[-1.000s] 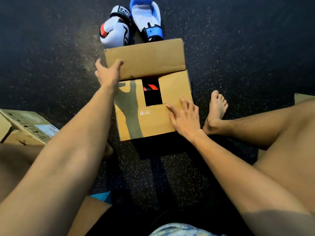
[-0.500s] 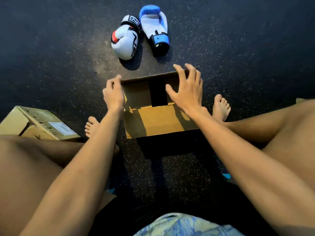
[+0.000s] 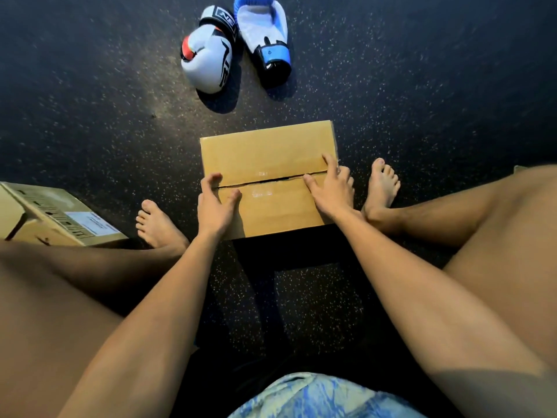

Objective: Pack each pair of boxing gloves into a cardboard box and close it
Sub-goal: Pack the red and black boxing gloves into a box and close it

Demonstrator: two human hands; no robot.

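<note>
Head view: the lettering on the white glove's (image 3: 208,66) cuff is too blurred to read, and so is the label (image 3: 90,223) on the second box (image 3: 45,212) at left. The box (image 3: 265,152) sits on the floor (image 3: 422,86) before you, its long axis and seam running left to right. Half a second ago its top was open; now both flaps lie shut. Your left hand (image 3: 215,203) and right hand (image 3: 330,193) press flat on the seam ends, each grip wide and holding nothing. The blue glove (image 3: 265,34) lies beside the white one, beyond the box.

We cannot see inside the closed cardboard box (image 3: 265,152). The top edge cuts the blue glove (image 3: 262,28), the left edge the second box (image 3: 39,206), its label (image 3: 89,223) unreadable.
</note>
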